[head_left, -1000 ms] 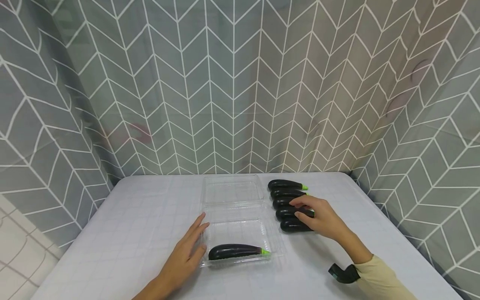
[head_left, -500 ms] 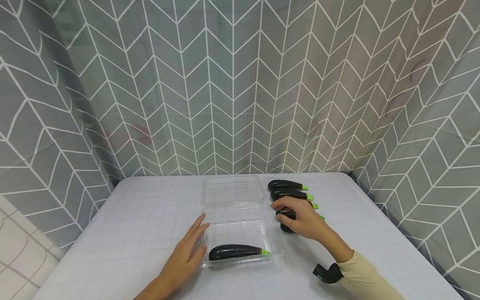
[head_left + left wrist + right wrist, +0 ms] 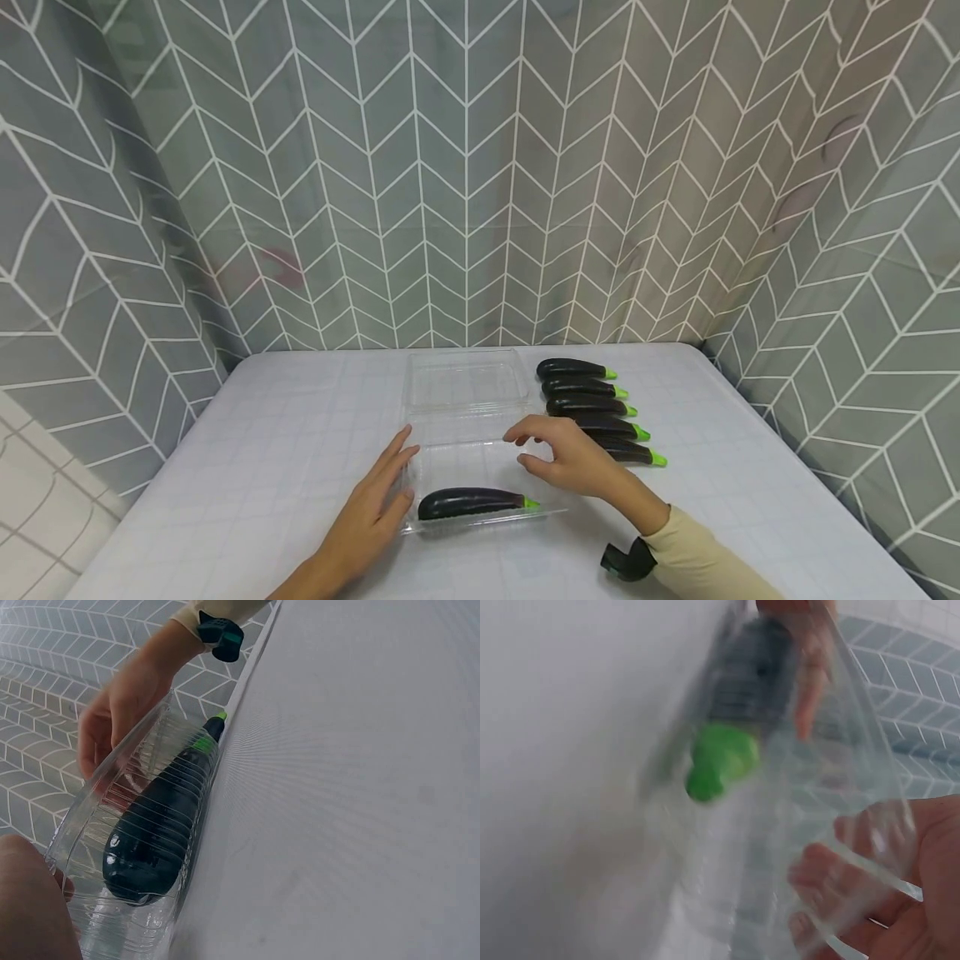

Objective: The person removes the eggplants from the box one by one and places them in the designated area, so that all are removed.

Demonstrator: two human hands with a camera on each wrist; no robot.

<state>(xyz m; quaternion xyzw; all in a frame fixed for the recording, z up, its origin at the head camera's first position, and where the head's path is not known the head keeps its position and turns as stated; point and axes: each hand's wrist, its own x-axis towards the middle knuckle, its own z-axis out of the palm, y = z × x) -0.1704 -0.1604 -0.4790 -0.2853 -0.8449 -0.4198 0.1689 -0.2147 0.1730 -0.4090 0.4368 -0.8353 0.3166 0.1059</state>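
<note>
A clear plastic clamshell container [image 3: 480, 457] lies with its lid folded back. One dark eggplant [image 3: 468, 502] with a green stem end lies along the container's near side. My left hand [image 3: 367, 508] rests at the container's left edge with its fingers extended. Over the container's right side hovers my right hand [image 3: 573, 457], fingers loosely bent and apart, nothing between them. In the right wrist view the fingers of the right hand [image 3: 877, 877] are spread by the clear wall. Both hands appear around the eggplant [image 3: 161, 821] in the left wrist view.
Several more eggplants [image 3: 588, 405] lie in a row right of the container, stems pointing right; my right hand covers part of the nearest ones. The lid [image 3: 467, 381] lies flat behind the base. A patterned curtain [image 3: 465, 183] closes off the table's back.
My right hand has moved left and toward me, from over the eggplant row to the container's right side, with nothing in it. The left hand stays in place.
</note>
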